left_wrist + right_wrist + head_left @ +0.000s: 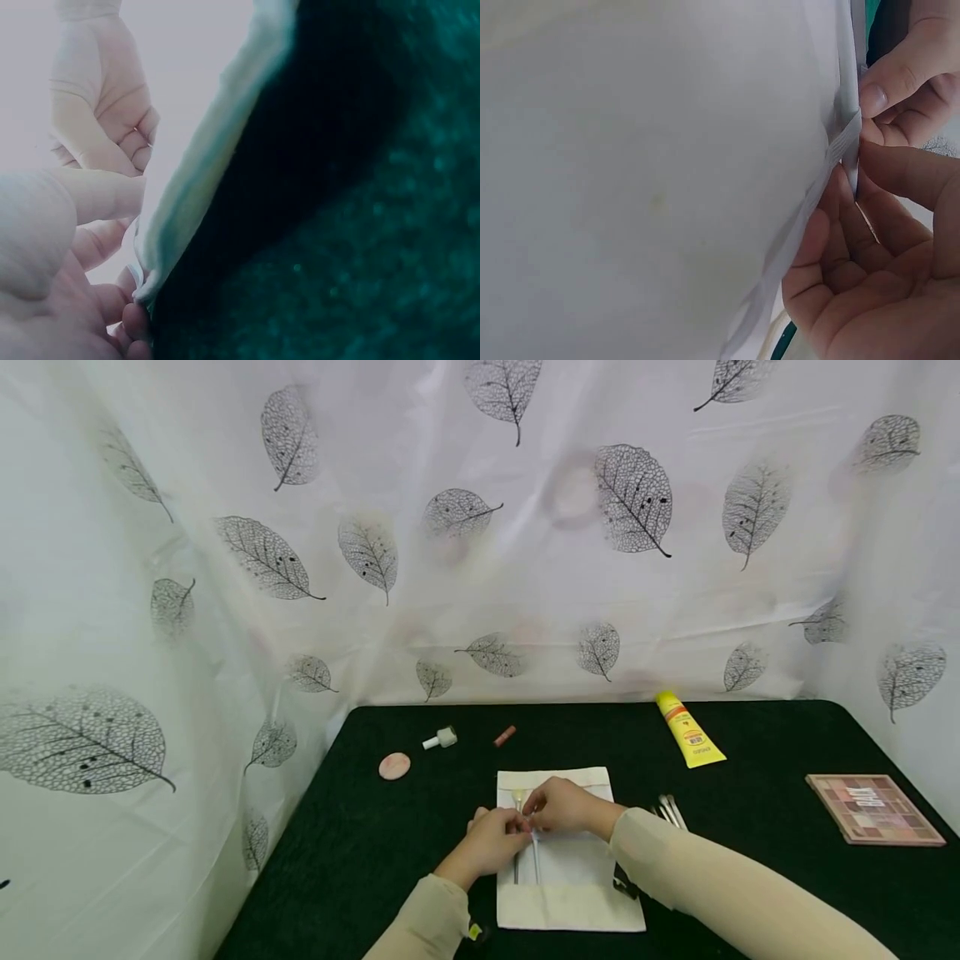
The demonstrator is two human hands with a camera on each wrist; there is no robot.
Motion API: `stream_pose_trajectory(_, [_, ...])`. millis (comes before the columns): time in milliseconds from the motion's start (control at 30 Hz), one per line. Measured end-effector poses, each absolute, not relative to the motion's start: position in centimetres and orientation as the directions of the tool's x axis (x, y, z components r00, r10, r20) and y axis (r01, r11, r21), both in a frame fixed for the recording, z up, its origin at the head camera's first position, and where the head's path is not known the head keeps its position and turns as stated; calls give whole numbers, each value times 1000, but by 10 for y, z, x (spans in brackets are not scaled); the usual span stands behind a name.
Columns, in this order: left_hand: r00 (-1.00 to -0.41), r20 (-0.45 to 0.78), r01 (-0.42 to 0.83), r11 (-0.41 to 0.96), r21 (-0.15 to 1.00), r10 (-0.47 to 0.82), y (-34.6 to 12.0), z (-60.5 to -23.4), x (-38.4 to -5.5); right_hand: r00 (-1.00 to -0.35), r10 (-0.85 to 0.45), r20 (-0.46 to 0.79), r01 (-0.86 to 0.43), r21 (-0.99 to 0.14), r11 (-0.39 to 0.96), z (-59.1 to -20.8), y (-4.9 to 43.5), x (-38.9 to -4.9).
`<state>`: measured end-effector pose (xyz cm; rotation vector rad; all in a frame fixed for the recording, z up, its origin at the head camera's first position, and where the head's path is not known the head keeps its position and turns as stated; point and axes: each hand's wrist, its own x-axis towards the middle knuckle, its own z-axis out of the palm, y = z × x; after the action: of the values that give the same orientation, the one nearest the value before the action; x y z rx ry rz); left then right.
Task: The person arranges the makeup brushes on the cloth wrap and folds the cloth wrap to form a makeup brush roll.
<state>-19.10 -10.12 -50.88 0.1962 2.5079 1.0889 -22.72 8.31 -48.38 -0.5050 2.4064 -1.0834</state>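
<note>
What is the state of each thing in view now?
Cloth pouch: unfolded.
White handle: pinched at the strap.
Left hand: pinching the handle.
Right hand: pinching at the strap.
Pale brush: on pouch.
Yellow tube: capped, lying.
Palette: lid apparently closed.
Small bottle: capped, on its side.
Pink disc: lying flat.
Red stick: lying.
Loose brushes: partly hidden.

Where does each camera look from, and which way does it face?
Head: on the head, facing forward and down at the white cloth; left hand, right hand and sleeves show.
Left wrist: on that wrist, facing the cloth's edge and green tabletop; both hands show.
Right wrist: on that wrist, facing the cloth and its band; both hands show.
Both wrist views share cloth and hands.
</note>
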Motion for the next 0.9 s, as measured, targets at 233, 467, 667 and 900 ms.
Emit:
stream_pose_trajectory(233, [-913, -297, -24, 692, 721, 278, -102, -509, -191, -814, -526, -247, -182, -751, 635, -481, 83, -225])
stream_pose_trajectory(467, [-912, -273, 32, 718, 695, 305, -103, -507, -190, -798, -552, -241, -229, -726, 648, -484, 84, -226])
stream_pose_trajectory(667, [-911, -263, 63, 739, 671, 317, -103, -505, -188, -785, -575, -232, -252, -728, 638, -486, 85, -228])
stream_pose_trajectory(900, [-913, -258, 83, 761, 643, 317, -101, -504, -187, -810, -558, -182, -259, -742, 619, -481, 101, -228])
